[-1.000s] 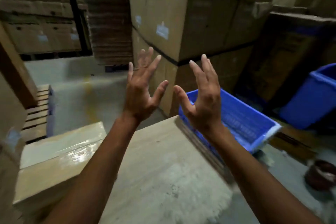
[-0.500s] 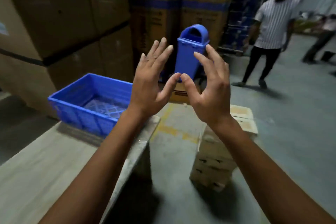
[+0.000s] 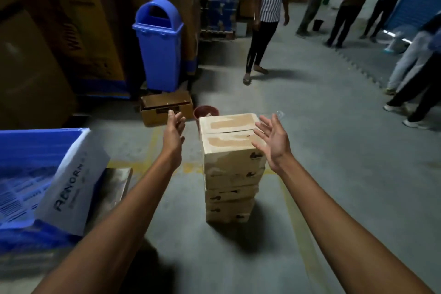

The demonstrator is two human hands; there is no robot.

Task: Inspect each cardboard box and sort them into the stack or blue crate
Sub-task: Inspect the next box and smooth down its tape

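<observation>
Cardboard boxes stand in one stack on the grey floor, straight ahead; the top box shows two worn tape strips. Both arms reach forward. Left hand hovers left of the top box, apart from it, fingers spread and empty, thumb side up. Right hand hovers at the box's right edge, palm turned up and inward, fingers splayed, holding nothing; whether it touches the box I cannot tell. Blue crate sits low left on a table corner, a white printed sheet draped over its rim. Blue bin stands behind, a low open carton at its foot.

Half a second ago the hands were raised close together, thumbs nearly meeting; now lower, wider, flanking the stack. Crate has slid leftward in view.
</observation>
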